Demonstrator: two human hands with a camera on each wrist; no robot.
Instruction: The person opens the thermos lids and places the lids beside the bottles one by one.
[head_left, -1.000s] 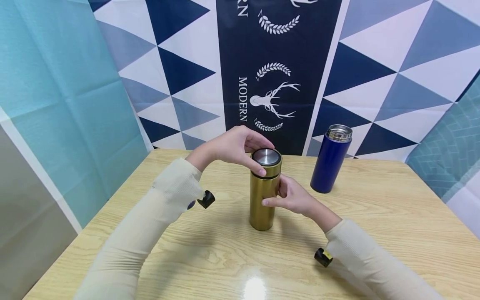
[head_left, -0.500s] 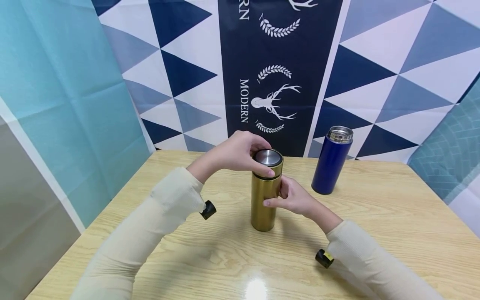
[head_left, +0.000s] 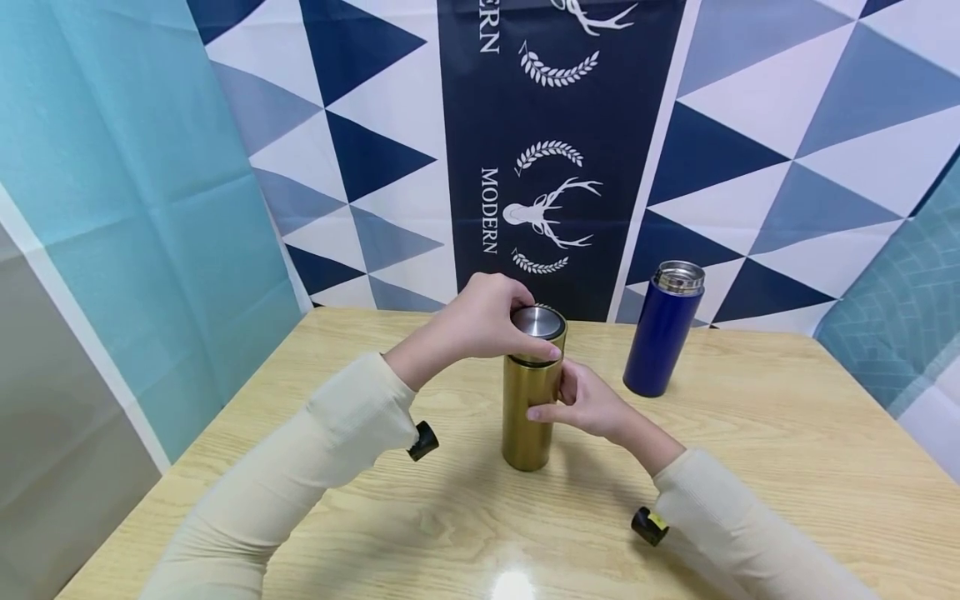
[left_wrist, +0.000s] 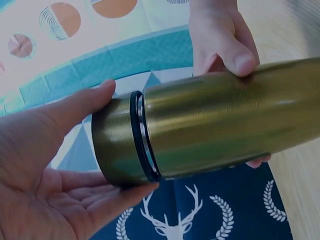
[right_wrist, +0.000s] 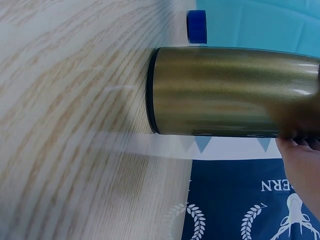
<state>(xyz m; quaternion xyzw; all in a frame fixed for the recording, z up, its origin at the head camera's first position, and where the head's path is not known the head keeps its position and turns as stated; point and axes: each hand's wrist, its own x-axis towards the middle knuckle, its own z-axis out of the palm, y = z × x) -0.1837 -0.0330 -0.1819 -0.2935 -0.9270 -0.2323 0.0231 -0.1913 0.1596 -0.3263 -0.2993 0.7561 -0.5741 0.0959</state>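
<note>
A gold thermos flask (head_left: 527,417) stands upright on the wooden table. Its gold lid (left_wrist: 116,141), with a steel top, sits at the mouth; in the left wrist view a thin steel line shows in the uneven gap between lid and body. My left hand (head_left: 491,321) grips the lid, thumb on the near side and fingers on the far side. Lower down, my right hand (head_left: 588,400) grips the upper body from the right, thumb across the front. Most of the right fingers are hidden behind the flask.
To the back right stands a blue flask (head_left: 663,333) with its steel mouth uncovered. A small blue lid (right_wrist: 197,26) shows beyond the gold flask in the right wrist view. Patterned cloth (head_left: 397,167) hangs behind the table (head_left: 750,442). Each sleeve bears a black device.
My left hand has turned on the lid, its thumb sliding rightward across the front. My right hand keeps its grip on the body. The head view has shifted slightly.
</note>
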